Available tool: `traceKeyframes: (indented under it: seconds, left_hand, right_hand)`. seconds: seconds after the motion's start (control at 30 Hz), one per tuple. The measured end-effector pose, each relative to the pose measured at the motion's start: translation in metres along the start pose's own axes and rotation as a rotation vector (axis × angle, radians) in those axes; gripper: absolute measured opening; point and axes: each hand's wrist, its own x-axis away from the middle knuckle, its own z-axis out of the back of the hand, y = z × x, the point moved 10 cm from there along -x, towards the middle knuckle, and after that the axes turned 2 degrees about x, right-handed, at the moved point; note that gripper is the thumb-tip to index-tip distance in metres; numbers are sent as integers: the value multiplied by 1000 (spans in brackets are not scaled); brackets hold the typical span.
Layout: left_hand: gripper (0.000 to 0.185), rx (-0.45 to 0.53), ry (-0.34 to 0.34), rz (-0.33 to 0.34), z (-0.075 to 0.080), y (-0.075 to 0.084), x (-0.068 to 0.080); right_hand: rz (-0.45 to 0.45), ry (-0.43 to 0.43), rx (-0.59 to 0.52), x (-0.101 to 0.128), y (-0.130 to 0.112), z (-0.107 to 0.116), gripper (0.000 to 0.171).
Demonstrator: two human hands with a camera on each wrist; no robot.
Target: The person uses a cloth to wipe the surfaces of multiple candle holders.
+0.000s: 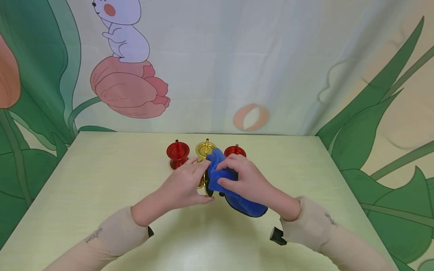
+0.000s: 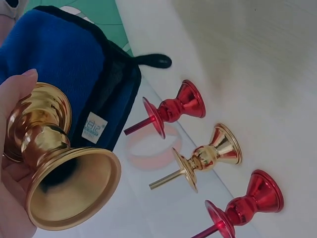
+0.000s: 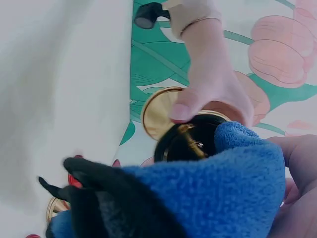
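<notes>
My left hand (image 1: 184,184) grips a gold candlestick (image 2: 54,163) lying on its side, hollow base toward the left wrist camera. My right hand (image 1: 242,177) holds a blue cloth (image 1: 222,177) pressed against the candlestick's other end; the cloth (image 3: 208,193) covers part of it, and the gold candlestick (image 3: 176,126) shows its dark cup and pin behind the left hand (image 3: 210,84). The cloth (image 2: 64,64) has a black edge, a black loop and a white label. In the head view, the held candlestick is mostly hidden between the hands.
Three small candlesticks stand in a row behind the hands: a red one (image 1: 178,152), a gold one (image 1: 205,149), another red one (image 1: 235,150). They rest on a pale yellow-green table (image 1: 101,177). A printed curtain backdrop (image 1: 237,64) hangs behind.
</notes>
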Motion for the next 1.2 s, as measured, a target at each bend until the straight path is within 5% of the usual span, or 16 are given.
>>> traceKeyframes:
  seconds: [0.37, 0.73, 0.83, 1.07, 1.2]
  left_hand:
    - [79, -37, 109, -28, 14, -1, 1]
    - [85, -128, 264, -150, 21, 13, 8]
    - [92, -61, 208, -108, 13, 9, 8]
    - [100, 139, -129, 43, -9, -11, 0]
    - [97, 200, -131, 58, -10, -14, -3]
  right_hand:
    - [194, 64, 339, 2, -18, -10, 28]
    - [175, 22, 342, -2, -19, -13, 21]
    - [209, 12, 365, -1, -20, -14, 19]
    - [348, -2, 409, 4, -25, -19, 19]
    - [333, 8, 354, 1, -19, -19, 19]
